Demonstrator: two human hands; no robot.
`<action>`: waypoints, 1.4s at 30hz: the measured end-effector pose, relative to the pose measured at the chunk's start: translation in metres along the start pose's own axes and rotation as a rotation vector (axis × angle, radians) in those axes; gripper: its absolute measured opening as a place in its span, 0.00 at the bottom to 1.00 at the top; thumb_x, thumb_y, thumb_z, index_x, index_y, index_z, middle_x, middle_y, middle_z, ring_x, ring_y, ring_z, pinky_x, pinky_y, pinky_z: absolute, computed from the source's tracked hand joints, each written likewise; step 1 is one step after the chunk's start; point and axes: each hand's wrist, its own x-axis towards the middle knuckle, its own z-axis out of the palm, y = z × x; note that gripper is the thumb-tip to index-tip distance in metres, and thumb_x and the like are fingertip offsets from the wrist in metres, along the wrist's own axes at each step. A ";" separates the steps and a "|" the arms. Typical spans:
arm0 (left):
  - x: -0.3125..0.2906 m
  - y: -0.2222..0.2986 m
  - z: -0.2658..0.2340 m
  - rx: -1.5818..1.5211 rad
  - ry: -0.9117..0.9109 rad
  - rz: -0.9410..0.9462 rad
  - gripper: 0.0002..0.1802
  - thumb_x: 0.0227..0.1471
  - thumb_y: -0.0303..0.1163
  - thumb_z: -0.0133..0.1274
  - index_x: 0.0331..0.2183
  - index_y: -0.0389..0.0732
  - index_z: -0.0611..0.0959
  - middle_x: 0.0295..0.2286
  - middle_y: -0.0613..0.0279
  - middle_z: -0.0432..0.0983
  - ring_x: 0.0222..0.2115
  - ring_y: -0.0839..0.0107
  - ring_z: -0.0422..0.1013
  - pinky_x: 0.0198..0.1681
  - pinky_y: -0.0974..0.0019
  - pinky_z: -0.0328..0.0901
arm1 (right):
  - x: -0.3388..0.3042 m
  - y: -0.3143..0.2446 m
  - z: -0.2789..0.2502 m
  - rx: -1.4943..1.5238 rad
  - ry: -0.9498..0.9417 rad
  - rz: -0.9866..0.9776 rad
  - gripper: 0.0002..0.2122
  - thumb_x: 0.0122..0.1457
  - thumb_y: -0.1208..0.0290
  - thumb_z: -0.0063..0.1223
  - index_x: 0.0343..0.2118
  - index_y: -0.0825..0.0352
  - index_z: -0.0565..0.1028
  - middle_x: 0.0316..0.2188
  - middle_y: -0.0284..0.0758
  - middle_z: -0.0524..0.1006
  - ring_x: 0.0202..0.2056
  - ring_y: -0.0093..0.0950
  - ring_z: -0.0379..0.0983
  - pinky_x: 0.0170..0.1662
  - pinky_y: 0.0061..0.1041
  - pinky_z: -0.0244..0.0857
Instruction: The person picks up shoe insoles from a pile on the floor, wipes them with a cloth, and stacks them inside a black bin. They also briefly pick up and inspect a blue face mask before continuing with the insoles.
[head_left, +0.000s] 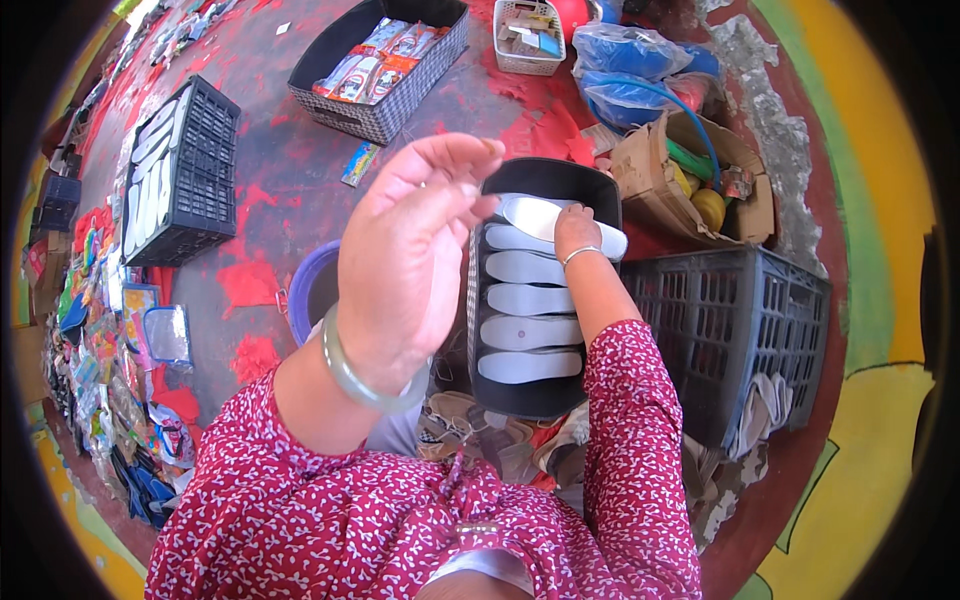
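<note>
"Black plastic crate (710, 330) right beside the storage bin (530, 402). What else crowds it?"

"A cardboard box (640, 165) by its upper right corner, and a purple basin (298, 300) off to the left."

"Is the basin all visible?"

"No, the left wrist covers part. Shoes (455, 410) below the bin are overlapped and hard to tell apart."

"And the hands?"

"The left hand (400, 260) is raised close to the camera, half open, fingers loosely bent. The right hand (577, 230) reaches over the bin, gripping a white insole (532, 215); the grip's underside is out of sight."

"Where's that insole?"

"Slanting across the bin's far end, beyond a row of grey insoles (530, 300)."
</note>
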 end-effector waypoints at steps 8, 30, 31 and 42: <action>0.024 -0.014 -0.001 -0.014 0.006 -0.048 0.13 0.49 0.22 0.42 0.40 0.36 0.72 0.41 0.56 0.70 0.46 0.68 0.65 0.46 0.65 0.59 | 0.068 -0.008 0.061 0.081 -0.077 -0.096 0.18 0.53 0.72 0.45 0.48 0.71 0.67 0.45 0.38 0.69 0.47 0.32 0.66 0.44 0.28 0.67; 0.053 -0.038 0.010 0.077 0.018 -0.175 0.12 0.49 0.22 0.42 0.39 0.38 0.73 0.42 0.57 0.71 0.44 0.72 0.65 0.46 0.66 0.57 | 0.105 -0.009 0.097 0.108 -0.160 -0.094 0.19 0.53 0.74 0.43 0.51 0.65 0.64 0.48 0.39 0.66 0.50 0.34 0.63 0.47 0.29 0.65; 0.052 -0.038 0.009 0.076 0.016 -0.176 0.12 0.49 0.22 0.42 0.38 0.38 0.73 0.42 0.57 0.71 0.44 0.72 0.65 0.46 0.66 0.58 | 0.105 -0.010 0.097 0.127 -0.194 -0.079 0.20 0.54 0.74 0.42 0.52 0.64 0.63 0.49 0.40 0.66 0.52 0.34 0.62 0.48 0.29 0.65; 0.027 -0.029 0.009 0.086 -0.022 -0.165 0.11 0.50 0.23 0.42 0.38 0.37 0.74 0.40 0.59 0.72 0.42 0.73 0.65 0.45 0.68 0.58 | 0.046 -0.015 0.078 0.097 -0.019 -0.058 0.23 0.56 0.71 0.40 0.57 0.59 0.60 0.55 0.39 0.60 0.59 0.34 0.52 0.53 0.36 0.56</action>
